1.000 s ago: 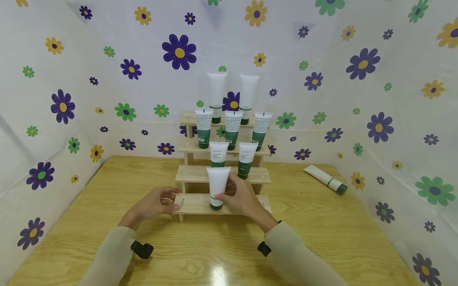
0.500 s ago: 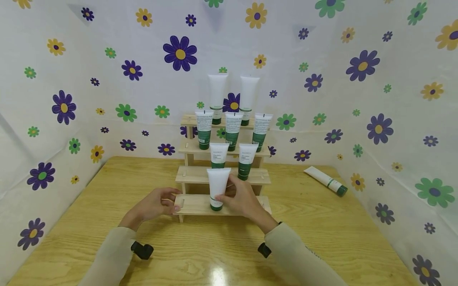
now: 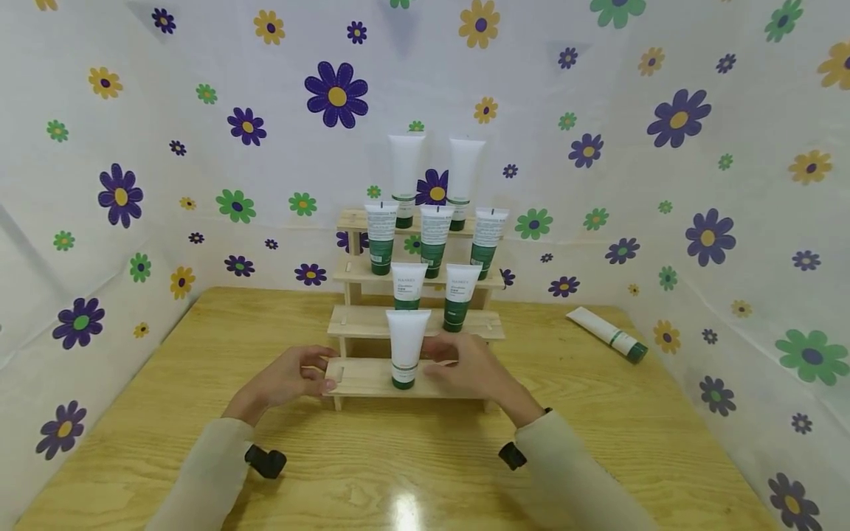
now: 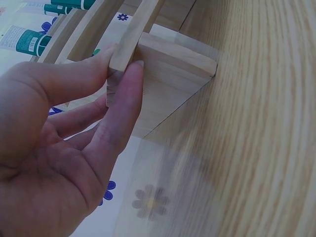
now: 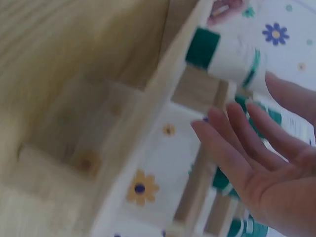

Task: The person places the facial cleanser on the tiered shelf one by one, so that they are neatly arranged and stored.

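A stepped wooden display stand holds several white tubes with green caps. One white squeeze tube stands cap-down on its lowest shelf, near the middle. My left hand pinches the left end of that shelf; in the left wrist view the thumb and a finger meet around the corner of the board. To the right of the front tube is my right hand. Its fingers are spread apart in the right wrist view, with a gap between them and the tube's green cap.
Higher shelves carry two tubes on the second level, three on the third and two tall ones on top. Another tube lies on the wooden table at the right. Flower-printed cloth surrounds the table.
My right hand has let go of the front tube and drawn a little to the right. The tube stays upright on the lowest shelf. My left hand has kept its place.
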{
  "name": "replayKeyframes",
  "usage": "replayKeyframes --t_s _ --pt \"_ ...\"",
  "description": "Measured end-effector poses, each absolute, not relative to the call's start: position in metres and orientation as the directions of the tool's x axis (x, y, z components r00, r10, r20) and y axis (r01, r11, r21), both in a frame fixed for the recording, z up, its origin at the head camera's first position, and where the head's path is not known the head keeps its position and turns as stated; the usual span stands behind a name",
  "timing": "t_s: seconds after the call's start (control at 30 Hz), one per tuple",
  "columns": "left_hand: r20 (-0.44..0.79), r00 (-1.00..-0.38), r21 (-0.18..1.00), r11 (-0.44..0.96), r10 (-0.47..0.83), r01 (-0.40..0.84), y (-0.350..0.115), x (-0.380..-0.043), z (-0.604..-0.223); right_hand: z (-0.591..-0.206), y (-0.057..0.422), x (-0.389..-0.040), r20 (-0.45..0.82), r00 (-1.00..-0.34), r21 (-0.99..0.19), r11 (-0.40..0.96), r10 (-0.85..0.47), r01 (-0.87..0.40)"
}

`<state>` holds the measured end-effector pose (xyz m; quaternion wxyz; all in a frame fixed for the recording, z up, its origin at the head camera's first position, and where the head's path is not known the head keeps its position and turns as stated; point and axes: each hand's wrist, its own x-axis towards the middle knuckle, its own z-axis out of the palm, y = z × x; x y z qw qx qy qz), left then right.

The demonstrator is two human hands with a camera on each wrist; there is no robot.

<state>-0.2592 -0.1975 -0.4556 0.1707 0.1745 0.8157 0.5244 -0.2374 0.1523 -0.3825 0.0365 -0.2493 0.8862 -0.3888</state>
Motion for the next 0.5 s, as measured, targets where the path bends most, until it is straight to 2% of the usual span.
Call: replayKeyframes --t_s 0.2,0.4,0.5 --pt "-0.100 -0.882 0.915 0.391 0.461 0.100 -0.201 -0.261 -0.453 -0.360 0.202 -0.246 -0.009 -0.849 -0.602 0.681 -0.529 -0.418" --pt "-0.073 -0.871 0.920 0.370 0.487 0.130 -0.200 -0.260 -0.455 -0.345 0.254 -0.252 -0.072 -0.882 -0.564 0.748 -0.466 -0.349" --pt "-0.062 -0.867 0.921 0.362 0.495 0.141 -0.200 -0.260 -0.456 -0.342 0.279 -0.256 -0.052 -0.907 -0.553 0.768 -0.418 -0.322"
